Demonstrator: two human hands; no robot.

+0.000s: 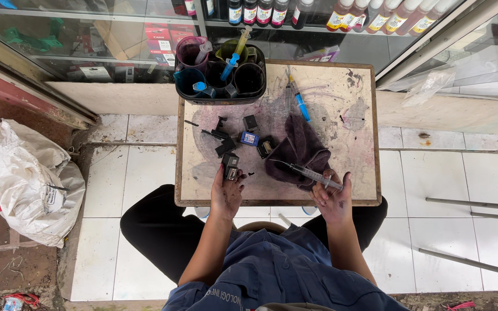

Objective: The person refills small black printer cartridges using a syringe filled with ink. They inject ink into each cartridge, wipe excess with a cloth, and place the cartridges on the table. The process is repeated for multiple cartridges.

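Note:
My left hand [226, 193] grips a small black ink cartridge [230, 166] upright near the front edge of a stained wooden table [353, 132]. A clear syringe [312, 174] with a long needle is held in my right hand [334, 198], its needle pointing left over a dark purple rag [298, 147]. Several other black cartridges [226, 141] and one with a blue label [249, 138] lie just beyond my left hand. A blue syringe [301, 106] rests on the table behind the rag.
A black tray of ink-stained cups with syringes [221, 75] stands at the table's back left. Ink bottles [376, 20] line a glass cabinet shelf behind. A white sack [30, 178] sits on the floor at left; metal stool legs [474, 230] at right.

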